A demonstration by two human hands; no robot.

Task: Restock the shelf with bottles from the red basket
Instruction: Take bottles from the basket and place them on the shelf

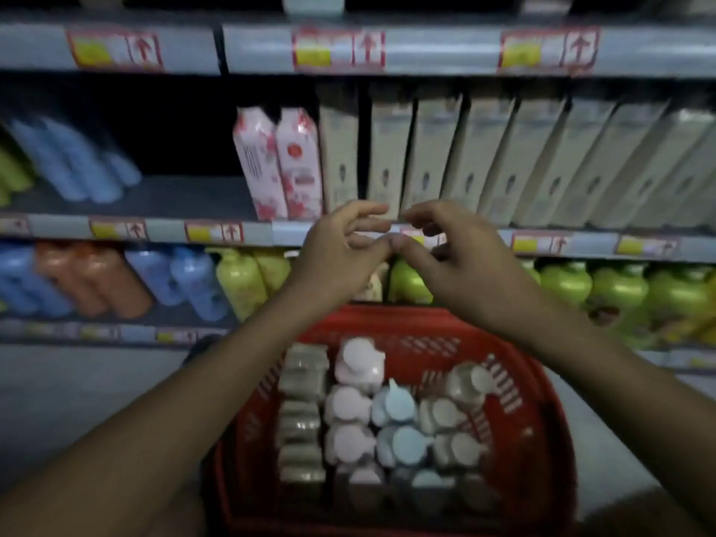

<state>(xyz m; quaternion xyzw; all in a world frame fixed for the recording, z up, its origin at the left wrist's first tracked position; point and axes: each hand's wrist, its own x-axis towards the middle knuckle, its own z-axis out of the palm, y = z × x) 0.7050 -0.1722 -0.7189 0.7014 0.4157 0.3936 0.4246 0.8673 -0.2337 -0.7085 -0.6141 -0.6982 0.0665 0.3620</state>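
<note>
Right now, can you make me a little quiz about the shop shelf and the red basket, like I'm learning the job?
1. True or false: the left hand is holding a bottle.
2. What colour are the two patterned cartons beside the row of beige boxes? A) green B) pink and white C) orange
3. Fill in: the bottles still to be shelved stand in the red ______.

Key
1. False. Both the left hand and the right hand are empty, fingertips nearly meeting in front of the shelf edge.
2. B.
3. Basket; the pink-capped bottles and blue-capped bottles stand in it, caps up.
</note>
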